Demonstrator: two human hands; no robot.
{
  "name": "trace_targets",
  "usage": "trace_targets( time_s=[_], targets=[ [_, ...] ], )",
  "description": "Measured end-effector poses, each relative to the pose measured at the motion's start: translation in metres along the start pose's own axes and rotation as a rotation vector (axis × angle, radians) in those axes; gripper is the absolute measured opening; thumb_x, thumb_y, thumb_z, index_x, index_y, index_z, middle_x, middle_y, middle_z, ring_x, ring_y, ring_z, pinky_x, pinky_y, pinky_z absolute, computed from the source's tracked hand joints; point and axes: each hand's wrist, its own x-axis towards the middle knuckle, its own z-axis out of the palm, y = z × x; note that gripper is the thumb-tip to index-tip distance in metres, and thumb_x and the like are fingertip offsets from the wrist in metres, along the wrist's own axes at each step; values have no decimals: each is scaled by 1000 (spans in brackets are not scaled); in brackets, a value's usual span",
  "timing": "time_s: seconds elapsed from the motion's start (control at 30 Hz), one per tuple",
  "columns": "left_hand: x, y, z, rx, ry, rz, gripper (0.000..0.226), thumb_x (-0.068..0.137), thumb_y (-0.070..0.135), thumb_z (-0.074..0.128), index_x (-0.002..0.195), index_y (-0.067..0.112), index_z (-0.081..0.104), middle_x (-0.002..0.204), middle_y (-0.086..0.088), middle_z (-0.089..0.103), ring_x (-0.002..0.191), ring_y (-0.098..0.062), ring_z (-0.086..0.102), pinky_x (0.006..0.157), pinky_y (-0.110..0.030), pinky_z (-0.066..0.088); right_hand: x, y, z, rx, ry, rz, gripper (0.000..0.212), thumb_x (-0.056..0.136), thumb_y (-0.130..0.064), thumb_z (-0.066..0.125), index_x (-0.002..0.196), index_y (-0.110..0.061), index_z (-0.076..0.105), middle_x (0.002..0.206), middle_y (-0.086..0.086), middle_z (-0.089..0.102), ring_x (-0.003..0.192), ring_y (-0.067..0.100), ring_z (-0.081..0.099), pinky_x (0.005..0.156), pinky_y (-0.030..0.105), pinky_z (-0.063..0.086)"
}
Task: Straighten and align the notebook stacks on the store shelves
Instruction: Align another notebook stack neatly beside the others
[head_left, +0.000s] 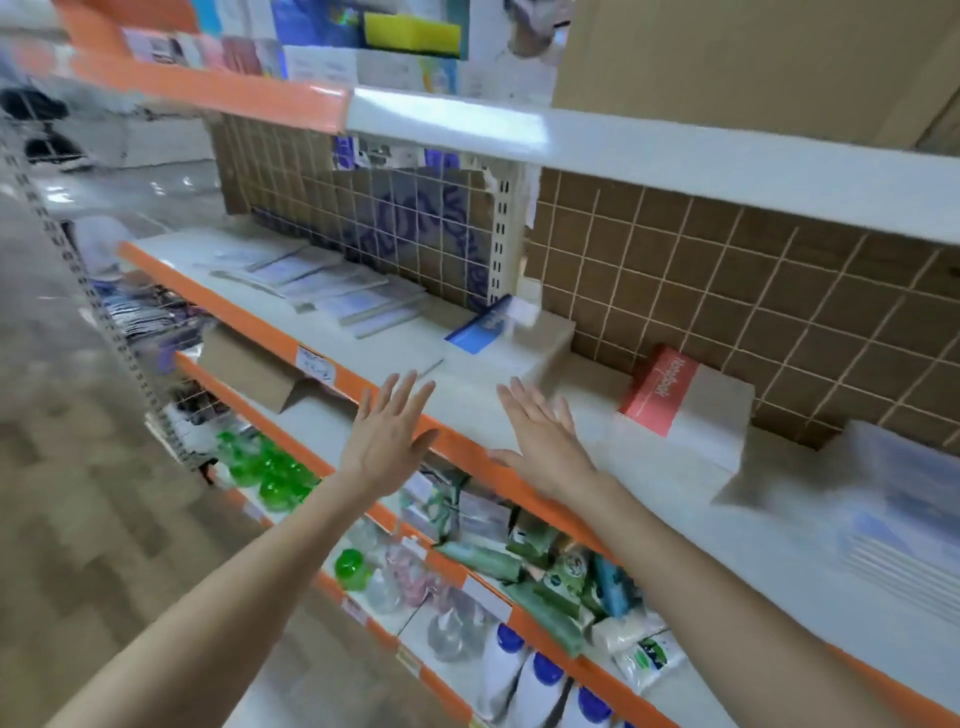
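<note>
Both hands, left hand (384, 447) and right hand (540, 441), spread flat (holding nothing); square the blue-topped stack (498, 338) from both sides.

green bottles (270, 470), yellow sponge (412, 32), cardboard box (727, 52)
</note>
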Motion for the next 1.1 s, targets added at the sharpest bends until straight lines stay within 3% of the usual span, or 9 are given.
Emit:
trace_targets(
  time_s=[0.33,0.63,0.9,1.1],
  targets=[
    [16,-229,-14,-7,44,-207,65,98,42,40,151,21,10,159,-4,3,145,-23,5,116,-44,5,165,-172,42,6,0,-121,80,95,-47,46,152,-17,-1,160,5,-7,147,18,-7,115,42,-8],
    [69,-343,14,-44,17,-298,63,98,43,37,151,18,11,159,-5,4,145,-22,6,116,-43,5,297,-216,68,17,-62,-95,77,97,-46,42,152,-13,-1,160,7,-7,147,19,-7,115,43,-7],
    [174,-454,10,-39,5,-366,67,98,44,36,151,16,6,159,-5,0,145,-23,4,115,-43,6,463,-261,82,74,-51,-121,79,96,-45,44,152,-9,1,160,8,-6,147,20,-7,115,45,-3],
    [254,-514,0,-25,-31,-307,69,99,39,38,151,16,0,159,-5,-5,146,-23,2,116,-43,5,560,-286,80,64,-70,-102,79,96,-45,44,152,-10,0,160,5,-6,147,16,-7,116,43,-4]
  ],
)
